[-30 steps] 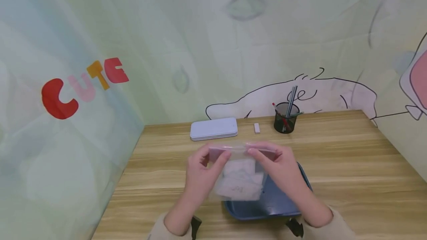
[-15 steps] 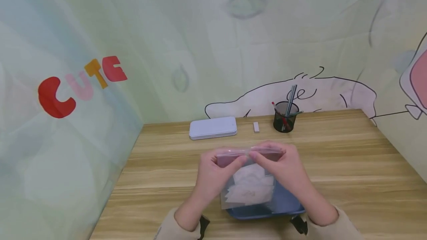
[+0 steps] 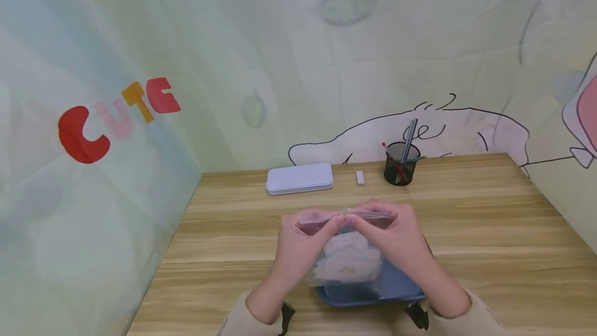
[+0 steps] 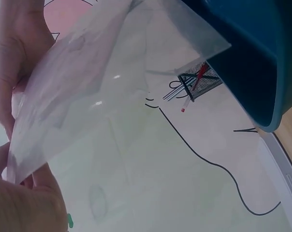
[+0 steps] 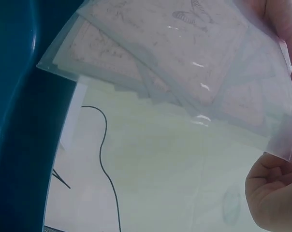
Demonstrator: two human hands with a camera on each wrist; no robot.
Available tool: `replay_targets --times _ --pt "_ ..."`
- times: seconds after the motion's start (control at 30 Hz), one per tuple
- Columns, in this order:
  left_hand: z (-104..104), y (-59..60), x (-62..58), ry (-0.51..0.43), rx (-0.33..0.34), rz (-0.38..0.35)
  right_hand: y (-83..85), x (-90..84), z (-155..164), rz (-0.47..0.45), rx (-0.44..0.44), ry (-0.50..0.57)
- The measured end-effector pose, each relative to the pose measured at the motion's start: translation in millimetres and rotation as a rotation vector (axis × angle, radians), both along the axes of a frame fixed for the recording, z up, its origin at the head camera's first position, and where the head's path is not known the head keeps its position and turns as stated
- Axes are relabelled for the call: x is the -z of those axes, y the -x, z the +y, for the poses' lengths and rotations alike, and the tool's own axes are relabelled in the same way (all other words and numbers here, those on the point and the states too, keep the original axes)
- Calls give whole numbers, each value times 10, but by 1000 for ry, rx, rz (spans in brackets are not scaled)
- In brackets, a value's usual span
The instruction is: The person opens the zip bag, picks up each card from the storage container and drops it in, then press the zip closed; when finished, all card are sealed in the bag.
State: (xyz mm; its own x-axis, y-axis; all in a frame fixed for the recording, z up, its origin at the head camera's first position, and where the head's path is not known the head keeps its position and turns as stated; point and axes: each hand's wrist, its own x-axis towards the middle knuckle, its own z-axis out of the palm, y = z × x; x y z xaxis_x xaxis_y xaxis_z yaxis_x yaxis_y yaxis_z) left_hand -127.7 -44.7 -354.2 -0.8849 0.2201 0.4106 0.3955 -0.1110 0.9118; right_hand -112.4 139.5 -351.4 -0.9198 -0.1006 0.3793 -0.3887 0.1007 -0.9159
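Observation:
Both hands hold up a clear plastic zip bag [image 3: 345,266] by its top edge. My left hand [image 3: 303,240] pinches that edge left of the middle, and my right hand [image 3: 396,232] pinches it on the right. The two thumb tips meet near the centre of the strip. Inside the bag lie several pale paper pieces [image 5: 136,48], overlapping at angles; one carries a butterfly print. The bag hangs in front of a blue tray [image 3: 396,284] and covers part of it.
At the back of the wooden table [image 3: 489,242] lie a white flat case [image 3: 300,178] and a small pale eraser-like block [image 3: 360,178]. A black mesh pen holder [image 3: 399,166] with pencils stands right of them. A printed curtain [image 3: 261,56] hangs behind.
Both hands and the bag moved slightly down, the left hand also rightward. The thumb tips came together at the middle of the bag's top edge, which now bends there.

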Motion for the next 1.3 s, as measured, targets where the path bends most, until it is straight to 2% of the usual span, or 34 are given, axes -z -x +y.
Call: replay_targets --times 0.23,0.37,0.5,0.67,0.8,0.93,1.13,1.3 --pt "-14 -12 -11 12 -34 -10 9 -18 29 -37 -6 -7" --pt "-27 -11 -5 4 -24 -11 2 -13 29 -51 11 -9" --pt "-30 -5 0 -6 -3 7 -3 6 0 -24 16 23" --pt "-27 -12 -1 -3 -17 11 -13 47 -46 20 41 55" --pt "-29 -16 4 9 -30 21 -11 85 -88 92 50 73" --pt "-41 -15 12 21 -32 23 -11 93 -113 138 63 55" --pt "-108 -14 10 -6 -35 -26 -32 -1 -50 57 31 8" --pt "-213 -12 -17 15 -118 -14 -43 -85 70 2 66 -84"
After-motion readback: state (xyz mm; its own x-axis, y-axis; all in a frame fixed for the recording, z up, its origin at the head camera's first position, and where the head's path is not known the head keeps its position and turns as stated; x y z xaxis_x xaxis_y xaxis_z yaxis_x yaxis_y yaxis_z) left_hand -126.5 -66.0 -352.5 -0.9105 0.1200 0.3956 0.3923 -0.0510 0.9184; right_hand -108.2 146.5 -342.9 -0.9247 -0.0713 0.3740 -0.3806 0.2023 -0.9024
